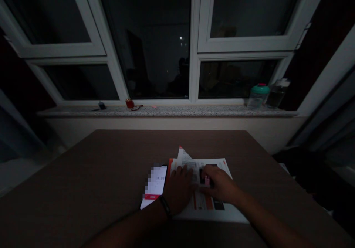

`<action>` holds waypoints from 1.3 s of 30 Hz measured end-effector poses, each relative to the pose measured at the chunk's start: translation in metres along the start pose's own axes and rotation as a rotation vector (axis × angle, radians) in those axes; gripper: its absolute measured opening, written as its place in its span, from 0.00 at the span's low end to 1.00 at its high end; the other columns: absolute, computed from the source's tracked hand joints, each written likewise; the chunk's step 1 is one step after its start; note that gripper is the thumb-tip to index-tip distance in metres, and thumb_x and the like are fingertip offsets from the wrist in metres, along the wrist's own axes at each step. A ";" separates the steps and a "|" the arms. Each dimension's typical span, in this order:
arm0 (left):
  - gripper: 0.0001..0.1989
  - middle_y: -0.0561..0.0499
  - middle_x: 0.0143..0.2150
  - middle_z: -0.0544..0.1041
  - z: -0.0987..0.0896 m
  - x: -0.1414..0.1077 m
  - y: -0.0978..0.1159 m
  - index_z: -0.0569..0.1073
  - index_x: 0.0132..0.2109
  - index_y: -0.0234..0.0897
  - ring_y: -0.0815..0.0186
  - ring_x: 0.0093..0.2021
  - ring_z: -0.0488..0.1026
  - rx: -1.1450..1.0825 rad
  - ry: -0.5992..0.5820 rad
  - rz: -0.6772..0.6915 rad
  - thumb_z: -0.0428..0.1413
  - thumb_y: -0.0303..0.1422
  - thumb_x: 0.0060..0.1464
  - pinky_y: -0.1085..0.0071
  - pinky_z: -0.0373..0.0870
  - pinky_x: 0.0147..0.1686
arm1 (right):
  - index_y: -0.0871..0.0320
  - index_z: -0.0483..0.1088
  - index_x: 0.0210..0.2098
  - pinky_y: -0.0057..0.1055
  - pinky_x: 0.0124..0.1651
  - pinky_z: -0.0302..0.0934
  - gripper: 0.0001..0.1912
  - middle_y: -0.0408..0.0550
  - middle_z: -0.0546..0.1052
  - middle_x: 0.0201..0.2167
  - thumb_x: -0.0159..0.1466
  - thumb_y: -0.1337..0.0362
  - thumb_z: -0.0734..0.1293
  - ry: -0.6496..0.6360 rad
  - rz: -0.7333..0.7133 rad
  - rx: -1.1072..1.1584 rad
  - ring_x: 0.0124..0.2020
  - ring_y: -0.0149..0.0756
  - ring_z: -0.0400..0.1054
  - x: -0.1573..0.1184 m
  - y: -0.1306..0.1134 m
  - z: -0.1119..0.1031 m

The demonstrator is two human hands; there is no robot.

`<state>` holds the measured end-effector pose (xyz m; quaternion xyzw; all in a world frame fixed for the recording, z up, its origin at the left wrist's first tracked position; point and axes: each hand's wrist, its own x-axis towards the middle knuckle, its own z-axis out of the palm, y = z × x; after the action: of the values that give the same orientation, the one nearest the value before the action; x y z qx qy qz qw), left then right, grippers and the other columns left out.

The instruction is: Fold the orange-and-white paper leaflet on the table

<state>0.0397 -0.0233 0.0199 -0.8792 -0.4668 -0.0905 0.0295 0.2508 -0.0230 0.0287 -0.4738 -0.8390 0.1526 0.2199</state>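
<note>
Currently my left hand [179, 190] lies flat, fingers spread, likely steadying the white-and-orange printed papers [210, 214]; my right hand [222, 185] grips a small pink object [207, 180] over them.

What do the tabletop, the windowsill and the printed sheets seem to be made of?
Tabletop: probably wood or laminate, matte, from its even brown surface. Windowsill: likely granite or a stone lookalike, smooth-looking, judging by its speckles. Printed sheets: almost surely paper, thin and printed; dim light leaves their gloss uncertain.
</note>
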 end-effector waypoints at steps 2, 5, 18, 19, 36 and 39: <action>0.21 0.38 0.62 0.65 0.002 -0.001 0.001 0.64 0.61 0.32 0.47 0.61 0.60 -0.017 0.013 0.035 0.46 0.37 0.66 0.50 0.59 0.57 | 0.55 0.65 0.36 0.31 0.40 0.54 0.18 0.43 0.72 0.36 0.52 0.58 0.75 -0.041 -0.035 -0.033 0.38 0.38 0.65 -0.001 -0.003 -0.003; 0.21 0.39 0.60 0.66 0.007 -0.001 0.001 0.61 0.62 0.31 0.50 0.60 0.62 -0.067 0.043 0.072 0.46 0.30 0.64 0.53 0.58 0.59 | 0.55 0.65 0.37 0.32 0.41 0.54 0.22 0.43 0.72 0.37 0.49 0.56 0.77 -0.094 -0.049 -0.046 0.39 0.39 0.65 -0.002 -0.005 -0.005; 0.25 0.43 0.56 0.69 -0.006 -0.003 0.000 0.62 0.61 0.38 0.51 0.56 0.64 -0.242 0.048 0.064 0.54 0.41 0.60 0.51 0.60 0.56 | 0.57 0.66 0.36 0.32 0.42 0.55 0.05 0.46 0.71 0.36 0.59 0.70 0.64 -0.099 -0.148 -0.177 0.39 0.38 0.64 -0.001 0.010 -0.013; 0.27 0.43 0.57 0.69 -0.007 -0.003 0.000 0.62 0.61 0.38 0.51 0.56 0.63 -0.258 0.047 0.082 0.56 0.42 0.59 0.51 0.60 0.56 | 0.57 0.66 0.36 0.32 0.42 0.55 0.05 0.46 0.71 0.35 0.59 0.71 0.64 -0.094 -0.140 -0.185 0.39 0.38 0.64 0.000 0.012 -0.015; 0.38 0.44 0.67 0.58 -0.007 0.003 -0.005 0.47 0.69 0.42 0.53 0.65 0.55 -0.244 0.191 0.093 0.54 0.25 0.56 0.53 0.55 0.62 | 0.56 0.62 0.30 0.27 0.33 0.54 0.07 0.41 0.67 0.28 0.65 0.64 0.62 0.043 -0.006 0.186 0.31 0.33 0.63 0.002 0.015 0.009; 0.43 0.44 0.70 0.50 -0.008 0.002 -0.004 0.43 0.70 0.43 0.51 0.68 0.48 -0.211 0.198 0.084 0.55 0.23 0.52 0.50 0.51 0.64 | 0.55 0.59 0.27 0.26 0.30 0.53 0.12 0.38 0.62 0.23 0.65 0.60 0.61 0.143 0.159 0.345 0.27 0.32 0.60 0.005 0.020 0.011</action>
<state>0.0366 -0.0207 0.0281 -0.8829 -0.4125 -0.2240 -0.0137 0.2575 -0.0091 0.0110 -0.5036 -0.7425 0.2768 0.3441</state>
